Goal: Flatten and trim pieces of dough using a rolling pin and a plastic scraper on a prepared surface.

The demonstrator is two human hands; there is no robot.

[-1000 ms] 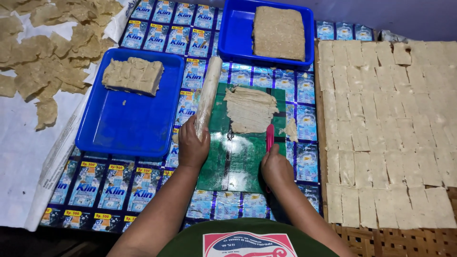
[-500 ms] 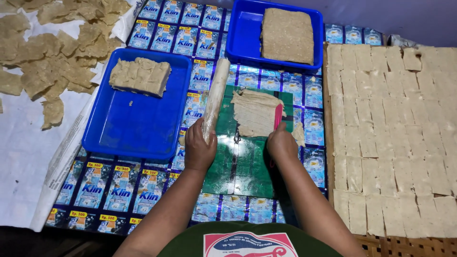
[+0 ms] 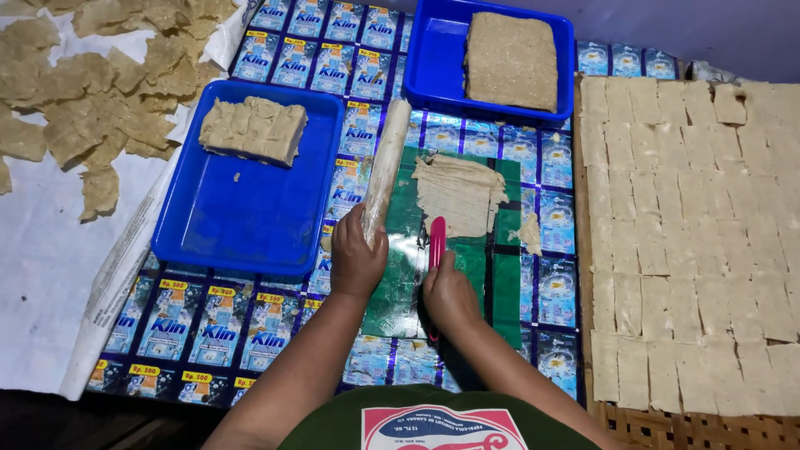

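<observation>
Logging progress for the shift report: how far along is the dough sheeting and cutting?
Done: cut squares cover most of the woven tray. In hand: left hand grips the roller, right hand holds a pink tool beside one rolled sheet. Left: dough blocks in the two blue trays.

Lower end of the rolling pin (image 3: 385, 171) hidden inside the left hand (image 3: 354, 262). Pink tool's (image 3: 437, 242) handle covered by the right hand (image 3: 448, 293) beside the pin.

Blue trays (image 3: 242, 225): glossy smooth plastic. Mat (image 3: 208, 325): shiny printed sachet foil. Dough sheet (image 3: 458, 192): matt, rough. Roller (image 3: 385, 167), frame centre: film-wrapped, glossy. Pink scraper (image 3: 437, 243): smooth plastic.
</observation>
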